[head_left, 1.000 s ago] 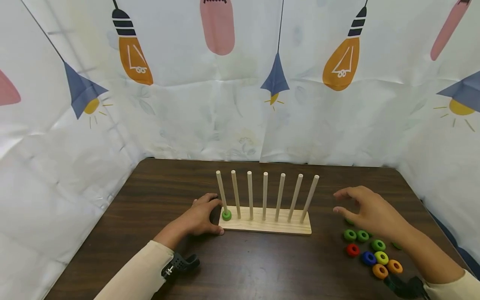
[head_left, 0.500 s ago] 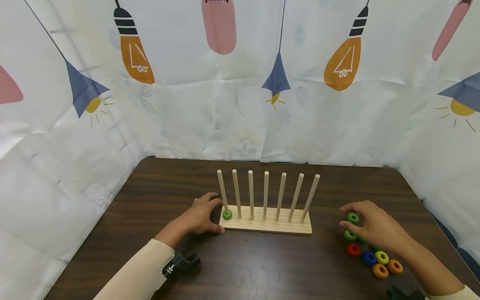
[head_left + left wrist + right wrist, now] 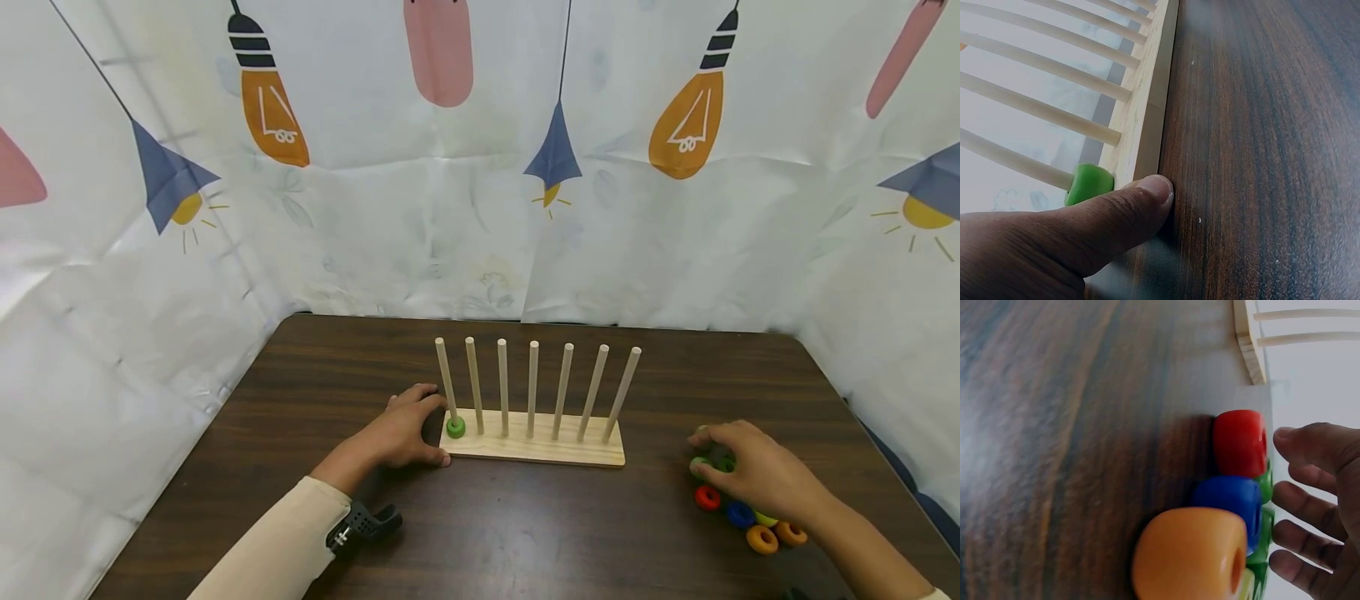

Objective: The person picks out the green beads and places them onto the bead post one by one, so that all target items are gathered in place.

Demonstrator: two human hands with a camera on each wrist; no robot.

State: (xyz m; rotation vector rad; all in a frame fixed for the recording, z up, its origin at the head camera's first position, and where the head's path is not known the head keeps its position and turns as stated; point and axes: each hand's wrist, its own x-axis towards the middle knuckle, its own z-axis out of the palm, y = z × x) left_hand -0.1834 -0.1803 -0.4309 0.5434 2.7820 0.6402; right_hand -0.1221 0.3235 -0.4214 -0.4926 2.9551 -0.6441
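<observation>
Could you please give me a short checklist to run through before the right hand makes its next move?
1. Peg rack steadied: ok; the left hand grips its left end, thumb at the near corner.
2. First ring seated: ok; a green ring sits at the foot of the leftmost peg.
3. Other pegs free: ok; all six are bare.
4. Right hand in position: ok; it is at the loose green rings.
5. Ring secured: not ok; no ring shows gripped in the fingers.
6. Fingers touching a green ring: cannot tell from these views.
</observation>
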